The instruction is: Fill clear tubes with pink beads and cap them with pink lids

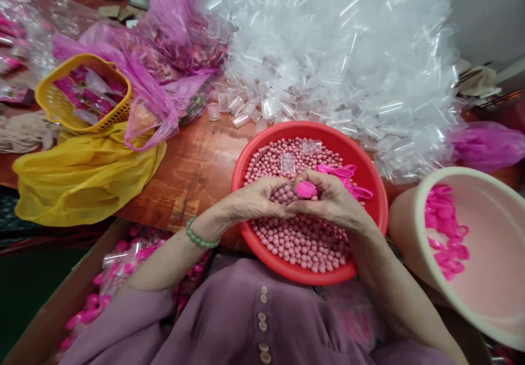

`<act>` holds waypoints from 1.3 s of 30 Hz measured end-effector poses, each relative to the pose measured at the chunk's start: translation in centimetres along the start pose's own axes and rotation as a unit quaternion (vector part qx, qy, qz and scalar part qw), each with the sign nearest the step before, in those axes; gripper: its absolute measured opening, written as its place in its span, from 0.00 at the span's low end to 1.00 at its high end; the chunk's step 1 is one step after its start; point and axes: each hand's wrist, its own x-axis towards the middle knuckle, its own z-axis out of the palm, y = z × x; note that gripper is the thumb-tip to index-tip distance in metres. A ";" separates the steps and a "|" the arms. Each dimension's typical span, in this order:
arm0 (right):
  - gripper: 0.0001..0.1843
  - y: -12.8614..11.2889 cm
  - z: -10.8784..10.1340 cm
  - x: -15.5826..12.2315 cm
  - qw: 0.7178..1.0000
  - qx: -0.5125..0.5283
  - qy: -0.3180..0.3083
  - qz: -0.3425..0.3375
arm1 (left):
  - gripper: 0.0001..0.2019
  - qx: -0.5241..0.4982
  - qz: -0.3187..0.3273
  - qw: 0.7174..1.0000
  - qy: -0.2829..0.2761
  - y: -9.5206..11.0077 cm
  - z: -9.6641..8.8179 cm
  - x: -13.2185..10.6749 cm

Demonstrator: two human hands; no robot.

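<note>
Over a red basin [309, 277] of pink beads [301, 250], my two hands meet. My left hand [256, 198], below a green bead bracelet [200, 236], is closed around a clear plastic tube [283, 194] with pink beads showing in it. Between the thumb and fingers of my right hand [338, 201] is a bright pink plastic cap [307, 190], close to the tube's right end. Whether cap and tube touch cannot be made out. More pink caps with loops [344, 172] lie in the basin's right side, and a clear tube [287, 163] rests on the beads.
Behind the basin rises a large heap of clear tubes [328, 53]. A cream bucket [435, 190] with pink caps stands right. At left are a yellow basket [53, 102], a yellow bag [90, 179] and purple plastic bags [172, 15]. Below my left arm, a box holds pink-capped tubes [118, 272].
</note>
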 end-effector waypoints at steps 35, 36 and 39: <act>0.13 1.0 0.3 -1.3 0.957 0.010 0.284 -0.054 | 0.14 -0.015 0.102 0.972 0.212 0.1 -0.3 0.5; 0.11 1.0 0.6 -1.2 0.949 0.018 0.310 -0.059 | 0.14 -0.014 0.095 0.974 0.204 0.1 -0.3 0.5; 0.08 1.0 1.6 -0.8 0.930 0.029 0.355 -0.085 | 0.17 -0.004 0.070 0.982 0.173 0.2 -0.2 0.4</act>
